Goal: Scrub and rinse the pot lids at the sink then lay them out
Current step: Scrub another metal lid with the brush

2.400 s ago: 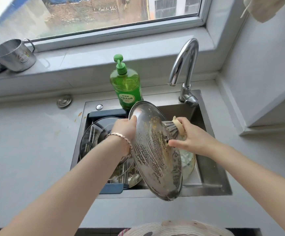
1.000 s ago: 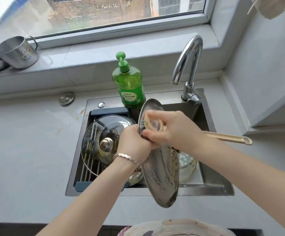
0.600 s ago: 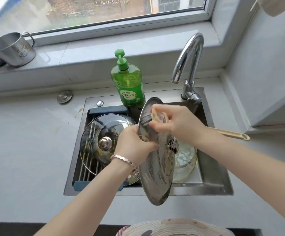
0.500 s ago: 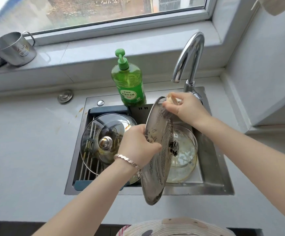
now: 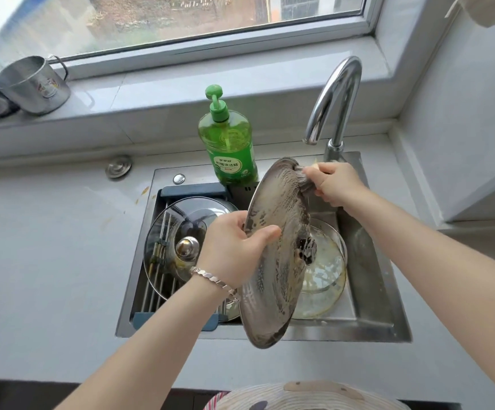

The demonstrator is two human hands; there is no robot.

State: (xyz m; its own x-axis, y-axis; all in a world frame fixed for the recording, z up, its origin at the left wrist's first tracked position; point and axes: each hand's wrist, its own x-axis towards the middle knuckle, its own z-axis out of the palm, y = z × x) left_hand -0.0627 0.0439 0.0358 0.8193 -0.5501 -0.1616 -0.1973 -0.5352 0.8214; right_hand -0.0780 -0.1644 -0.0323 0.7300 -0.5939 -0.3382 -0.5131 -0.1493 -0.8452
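The left hand (image 5: 234, 250) grips the left edge of the soapy steel lid (image 5: 272, 279), thumb curled over its face, holding it tilted on edge above the sink (image 5: 388, 306). At the lid's far rim, the right hand (image 5: 336, 184) is closed round a scrubbing brush (image 5: 301, 178), its bristles pressed on the metal. Just left of the left hand a glass lid (image 5: 175, 220) lies on the rack (image 5: 157, 291). Below the right hand a second glass lid (image 5: 326, 276) sits in the basin. Beyond both hands stand a green soap bottle (image 5: 230, 143) and the faucet (image 5: 336, 93).
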